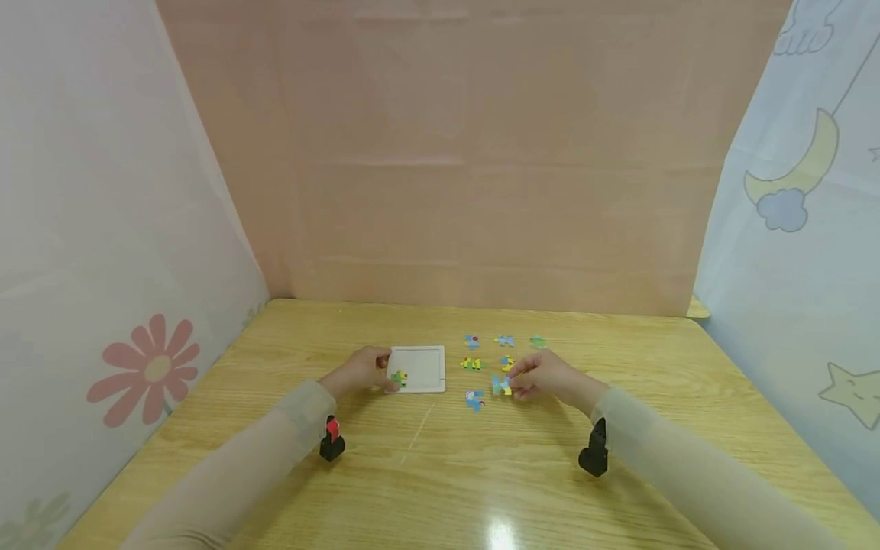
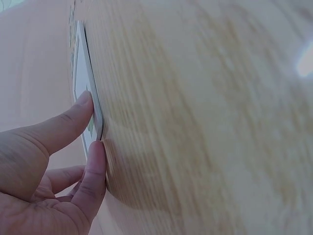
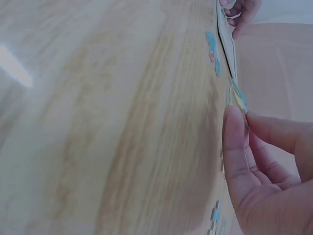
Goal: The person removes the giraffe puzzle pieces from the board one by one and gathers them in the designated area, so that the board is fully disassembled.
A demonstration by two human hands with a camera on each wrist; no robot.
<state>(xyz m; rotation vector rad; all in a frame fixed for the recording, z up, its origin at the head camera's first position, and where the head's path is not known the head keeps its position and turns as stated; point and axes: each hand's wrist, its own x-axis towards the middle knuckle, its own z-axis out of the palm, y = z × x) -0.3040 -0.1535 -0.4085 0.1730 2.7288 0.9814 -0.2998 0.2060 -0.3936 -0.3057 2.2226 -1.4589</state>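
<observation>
My left hand (image 1: 359,370) grips the left side of a white square puzzle tray (image 1: 428,367) that lies on the table. In the left wrist view its thumb (image 2: 84,103) is over the rim and the other fingers are at the outer edge. One green and yellow jigsaw piece (image 1: 399,378) lies in the tray's lower left corner. To the right of the tray, my right hand (image 1: 550,376) pinches a blue and yellow jigsaw piece (image 3: 238,96) between thumb and fingers, close over the table. A blue jigsaw piece (image 1: 474,399) lies between that hand and the tray.
More loose pieces lie right of the tray: a yellow-green piece (image 1: 471,364), a yellow and blue piece (image 1: 507,363) by the right fingertips, and, farther back, a blue and red piece (image 1: 471,341), a blue piece (image 1: 505,341) and a green piece (image 1: 538,341). Cloth walls border the wooden table (image 1: 426,473).
</observation>
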